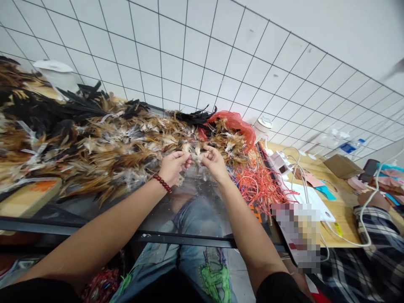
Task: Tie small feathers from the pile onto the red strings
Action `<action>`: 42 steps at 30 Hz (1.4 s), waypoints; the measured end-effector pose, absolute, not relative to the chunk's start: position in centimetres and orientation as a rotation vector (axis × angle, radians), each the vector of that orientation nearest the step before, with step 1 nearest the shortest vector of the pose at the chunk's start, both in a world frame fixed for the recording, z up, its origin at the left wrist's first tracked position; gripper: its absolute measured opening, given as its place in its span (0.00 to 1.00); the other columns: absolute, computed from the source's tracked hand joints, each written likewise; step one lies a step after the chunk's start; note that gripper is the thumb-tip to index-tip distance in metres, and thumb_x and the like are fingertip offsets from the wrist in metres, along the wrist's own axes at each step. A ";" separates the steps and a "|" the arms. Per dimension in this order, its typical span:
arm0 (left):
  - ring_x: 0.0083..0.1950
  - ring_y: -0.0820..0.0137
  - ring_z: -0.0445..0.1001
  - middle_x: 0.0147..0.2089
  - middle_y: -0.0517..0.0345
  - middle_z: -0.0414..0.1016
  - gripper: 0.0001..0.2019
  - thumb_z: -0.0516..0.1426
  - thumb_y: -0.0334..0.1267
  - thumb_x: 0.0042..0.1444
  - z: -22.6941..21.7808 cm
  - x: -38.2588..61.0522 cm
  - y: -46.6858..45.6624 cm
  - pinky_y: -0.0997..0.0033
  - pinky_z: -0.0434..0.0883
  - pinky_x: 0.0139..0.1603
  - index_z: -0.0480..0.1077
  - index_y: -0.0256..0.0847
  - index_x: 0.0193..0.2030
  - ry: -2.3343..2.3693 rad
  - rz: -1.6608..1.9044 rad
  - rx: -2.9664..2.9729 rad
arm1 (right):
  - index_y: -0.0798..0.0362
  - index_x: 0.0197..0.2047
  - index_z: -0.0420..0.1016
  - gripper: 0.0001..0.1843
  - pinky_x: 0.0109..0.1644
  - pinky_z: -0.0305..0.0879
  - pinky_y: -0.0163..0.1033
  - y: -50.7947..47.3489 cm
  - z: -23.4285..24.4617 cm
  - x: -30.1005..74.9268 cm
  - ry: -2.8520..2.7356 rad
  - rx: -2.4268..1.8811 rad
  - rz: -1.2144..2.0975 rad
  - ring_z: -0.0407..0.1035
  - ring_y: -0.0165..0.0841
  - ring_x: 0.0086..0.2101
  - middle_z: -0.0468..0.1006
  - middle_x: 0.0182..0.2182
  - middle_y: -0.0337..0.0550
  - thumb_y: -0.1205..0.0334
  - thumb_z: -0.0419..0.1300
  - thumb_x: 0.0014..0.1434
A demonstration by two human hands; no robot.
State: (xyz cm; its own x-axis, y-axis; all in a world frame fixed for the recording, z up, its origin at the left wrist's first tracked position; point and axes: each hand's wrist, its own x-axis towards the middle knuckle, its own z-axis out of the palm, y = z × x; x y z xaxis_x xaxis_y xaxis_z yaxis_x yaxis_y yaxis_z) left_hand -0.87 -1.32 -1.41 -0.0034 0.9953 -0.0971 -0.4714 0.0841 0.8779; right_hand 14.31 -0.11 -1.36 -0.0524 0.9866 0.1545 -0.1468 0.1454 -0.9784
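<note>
Close together over the front edge of a feather pile, both my hands have their fingers pinched. My left hand (175,166), with a dark red bead bracelet (162,183) at the wrist, grips a small pale brown feather (187,147). Just to its right, my right hand (214,163) pinches another small feather (198,149), pale with a tan tip. The fingertips are a short gap apart. Behind and left of them spreads the big pile of brown and cream feathers (116,145). Long black feathers (72,103) lie along its back.
A red mesh bag (235,124) lies behind the right hand. Tangled pink-red cords (257,181) are at the right, near a white charger (280,162) and cables. A co-worker's plaid sleeve (380,229) is far right. A black wire grid (202,54) stands behind.
</note>
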 end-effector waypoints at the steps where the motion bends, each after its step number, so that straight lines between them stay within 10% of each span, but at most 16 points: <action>1: 0.27 0.76 0.70 0.26 0.56 0.75 0.16 0.71 0.41 0.33 -1.4 -0.9 -1.2 0.75 0.67 0.30 0.74 0.34 0.26 0.922 1.365 0.771 | 0.52 0.48 0.63 0.28 0.32 0.62 0.33 -0.2 -1.4 14.3 -1.249 -0.960 1.194 0.65 0.25 0.25 0.72 0.25 0.31 0.60 0.66 0.43; 16: 0.29 0.73 0.70 0.25 0.57 0.77 0.18 0.73 0.40 0.22 -1.3 -0.9 -0.9 0.71 0.67 0.37 0.77 0.36 0.23 1.042 1.501 0.855 | 0.54 0.30 0.76 0.04 0.35 0.60 0.34 -0.8 -1.5 14.0 -1.523 -1.347 0.941 0.64 0.27 0.27 0.73 0.26 0.37 0.65 0.59 0.50; 22: 0.30 0.72 0.72 0.26 0.56 0.78 0.16 0.73 0.40 0.27 -1.2 -0.7 -1.4 0.71 0.69 0.39 0.78 0.35 0.24 0.975 1.458 0.967 | 0.54 0.25 0.73 0.18 0.25 0.52 0.31 -1.6 -0.7 13.3 -1.294 -1.113 1.509 0.56 0.22 0.20 0.67 0.18 0.31 0.52 0.71 0.37; 35: 0.26 0.77 0.72 0.26 0.53 0.75 0.07 0.68 0.29 0.42 -0.7 -1.1 -1.7 0.80 0.68 0.27 0.77 0.30 0.30 0.784 1.079 0.708 | 0.51 0.24 0.79 0.13 0.41 0.61 0.38 -0.7 -1.6 13.7 -1.404 -1.048 0.970 0.66 0.31 0.32 0.75 0.25 0.39 0.50 0.67 0.46; 42: 0.23 0.77 0.69 0.23 0.54 0.74 0.11 0.71 0.35 0.36 -0.9 -1.1 -1.7 0.78 0.66 0.24 0.76 0.31 0.24 0.798 1.056 0.870 | 0.53 0.26 0.78 0.16 0.33 0.58 0.35 -1.0 -1.0 14.0 -1.295 -1.032 1.134 0.59 0.27 0.25 0.70 0.21 0.34 0.48 0.69 0.42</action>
